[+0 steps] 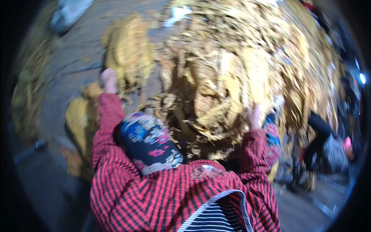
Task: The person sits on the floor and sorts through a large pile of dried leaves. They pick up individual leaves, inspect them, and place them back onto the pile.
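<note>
Dried yellow-brown leaves (pixel 220 78), heaped large, lie in front of me and to the right. At the left, my left hand (pixel 109 80) is at the lower left edge of a separate bunch of dried leaves (pixel 129 49); blur hides whether its fingers grip it. My right hand (pixel 254 116) touches the lower right part of the big heap, fingers pointing up and partly spread, and whether a leaf is held does not show. Between my arms, darker crumpled leaves lie close to my body, near my floral-clad knee (pixel 153 139).
A broad yellow leaf bunch (pixel 77 124) lies left of my left sleeve. More leaves (pixel 29 95) line the far left. A pale plastic-like bundle (pixel 69 14) is at the upper left. Another person (pixel 333 150) sits or crouches at the right.
</note>
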A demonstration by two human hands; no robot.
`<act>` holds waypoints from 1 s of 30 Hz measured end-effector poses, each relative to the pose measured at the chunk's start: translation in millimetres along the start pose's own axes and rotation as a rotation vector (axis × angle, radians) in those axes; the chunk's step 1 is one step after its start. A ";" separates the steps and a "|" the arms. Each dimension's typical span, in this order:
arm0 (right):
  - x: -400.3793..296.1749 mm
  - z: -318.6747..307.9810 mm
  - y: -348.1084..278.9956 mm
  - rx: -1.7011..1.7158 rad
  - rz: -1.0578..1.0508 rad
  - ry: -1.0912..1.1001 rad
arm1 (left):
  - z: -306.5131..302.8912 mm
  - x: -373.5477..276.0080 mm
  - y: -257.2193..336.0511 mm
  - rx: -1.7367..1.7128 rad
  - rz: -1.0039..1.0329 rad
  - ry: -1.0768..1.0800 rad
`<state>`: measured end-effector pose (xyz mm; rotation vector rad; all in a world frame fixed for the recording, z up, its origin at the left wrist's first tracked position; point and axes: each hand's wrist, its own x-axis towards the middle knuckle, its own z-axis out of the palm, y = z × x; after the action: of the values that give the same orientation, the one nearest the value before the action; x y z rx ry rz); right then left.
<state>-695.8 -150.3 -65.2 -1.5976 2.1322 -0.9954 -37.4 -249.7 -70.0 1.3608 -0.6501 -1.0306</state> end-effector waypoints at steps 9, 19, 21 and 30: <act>28.1 -12.0 23.5 -0.330 0.056 -0.157 | 48.9 -99.9 66.7 -0.061 -0.026 0.037; 47.6 -17.4 -60.5 0.920 0.413 -0.249 | 214.7 -147.9 197.0 -0.004 0.120 -0.330; 39.0 -42.0 -108.6 1.083 0.459 -0.285 | 256.5 -175.1 198.9 0.072 0.019 -0.452; 1.2 -44.2 -163.1 0.657 -0.223 -0.532 | 328.1 -195.6 128.4 -0.232 -0.304 -0.406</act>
<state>-605.2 -159.3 77.3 -1.5362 1.1382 -1.0378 -382.3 -244.0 138.4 1.0722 -0.6052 -1.6019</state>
